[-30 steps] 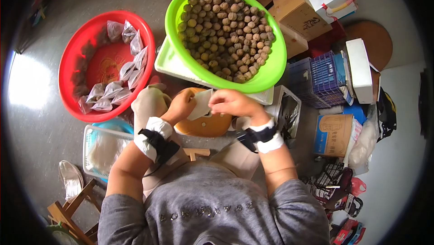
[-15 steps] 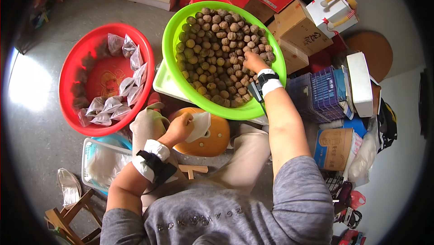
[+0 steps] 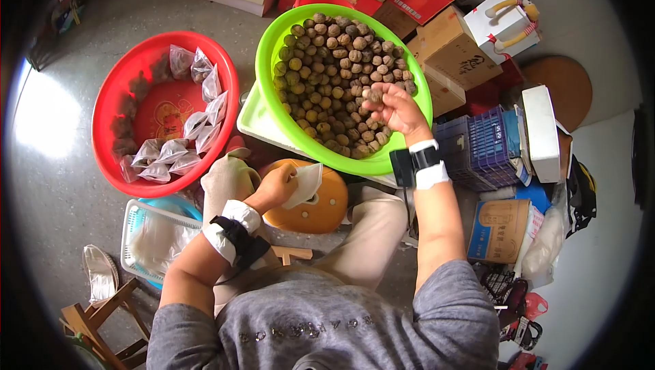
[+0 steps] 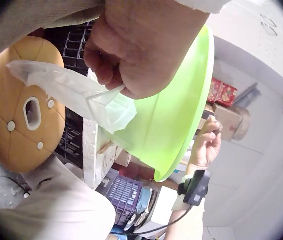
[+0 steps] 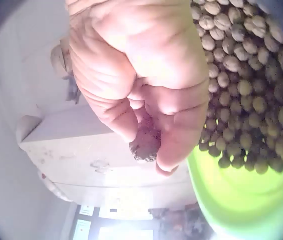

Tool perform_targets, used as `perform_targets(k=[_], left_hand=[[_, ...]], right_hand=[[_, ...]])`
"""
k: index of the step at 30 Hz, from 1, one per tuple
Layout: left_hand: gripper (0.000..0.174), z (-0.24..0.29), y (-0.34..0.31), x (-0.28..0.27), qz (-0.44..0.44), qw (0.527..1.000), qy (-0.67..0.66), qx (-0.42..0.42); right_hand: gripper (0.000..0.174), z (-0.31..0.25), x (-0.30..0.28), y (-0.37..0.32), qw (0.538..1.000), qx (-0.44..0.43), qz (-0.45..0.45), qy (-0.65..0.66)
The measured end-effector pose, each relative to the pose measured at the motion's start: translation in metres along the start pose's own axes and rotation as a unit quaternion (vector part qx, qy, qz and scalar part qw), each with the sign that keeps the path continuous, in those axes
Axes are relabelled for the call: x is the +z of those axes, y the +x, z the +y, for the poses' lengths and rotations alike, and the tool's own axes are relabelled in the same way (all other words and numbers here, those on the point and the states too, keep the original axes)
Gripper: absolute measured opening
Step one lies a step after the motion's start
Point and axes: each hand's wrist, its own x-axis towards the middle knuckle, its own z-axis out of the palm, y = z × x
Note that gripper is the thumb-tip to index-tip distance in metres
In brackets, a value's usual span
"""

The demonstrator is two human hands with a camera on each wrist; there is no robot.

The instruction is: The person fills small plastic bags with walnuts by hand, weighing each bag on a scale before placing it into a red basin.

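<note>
My right hand (image 3: 401, 112) pinches a brown walnut (image 5: 145, 145) between thumb and fingers, held over the right side of a green basin (image 3: 265, 102). Many more walnuts (image 3: 327, 63) fill that basin. Down by the knees, my left hand (image 3: 276, 188) grips the edge of a clear plastic bag (image 3: 305, 186). In the left wrist view the bag (image 4: 76, 92) hangs from curled fingers, its body spread out limp above an orange cushioned stool (image 4: 1, 110).
To the left, a red basin (image 3: 99, 114) has tied plastic bags of walnuts (image 3: 174, 151) round its inside. Below it stands a white basket (image 3: 129, 250) with plastic bags in it. Cardboard boxes (image 3: 456, 49) and a purple crate (image 3: 477, 141) line the right side.
My right hand went from beside the left hand into the green basin, then lifted back a little with a walnut. The left hand stays by the stool with the bag.
</note>
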Motion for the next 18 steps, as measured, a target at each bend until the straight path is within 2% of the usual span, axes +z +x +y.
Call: perform_targets(k=[4, 6, 8, 10, 11, 12, 14, 15, 16, 18], left_hand=[[0.022, -0.004, 0.001, 0.003, 0.008, 1.000, -0.011, 0.005], [0.017, -0.018, 0.006, 0.010, 0.045, 0.997, 0.008, 0.065], [0.017, -0.018, 0.004, 0.009, 0.050, 0.997, 0.016, 0.061], [0.018, -0.016, 0.004, 0.008, 0.026, 0.999, -0.026, 0.002], [0.020, -0.013, 0.002, 0.006, 0.045, 0.999, 0.005, 0.015], [0.020, -0.010, 0.001, 0.005, 0.047, 0.999, -0.003, 0.005], [0.022, -0.007, 0.000, 0.004, 0.051, 0.998, -0.017, -0.013], [0.022, -0.007, 0.001, 0.004, 0.054, 0.998, -0.012, -0.010], [0.022, -0.008, 0.000, 0.004, 0.059, 0.998, -0.008, -0.007], [0.021, -0.005, 0.001, 0.003, 0.063, 0.998, -0.001, -0.007]], right_hand=[[0.032, 0.030, 0.062, -0.034, 0.998, -0.027, -0.035, 0.037], [0.030, 0.050, 0.092, -0.045, 0.999, 0.001, -0.035, 0.002], [0.026, 0.077, 0.106, -0.047, 0.994, 0.070, -0.036, -0.075], [0.027, 0.107, 0.108, -0.043, 0.980, 0.110, -0.006, -0.163], [0.025, 0.124, 0.102, -0.040, 0.965, 0.097, 0.005, -0.242], [0.021, 0.136, 0.106, -0.034, 0.921, -0.013, 0.001, -0.388], [0.018, 0.147, 0.108, -0.036, 0.815, 0.027, 0.045, -0.577], [0.015, 0.161, 0.102, -0.034, 0.786, -0.026, 0.071, -0.614], [0.013, 0.164, 0.101, -0.031, 0.770, -0.013, 0.058, -0.635], [0.012, 0.167, 0.108, -0.028, 0.782, -0.011, 0.085, -0.617]])
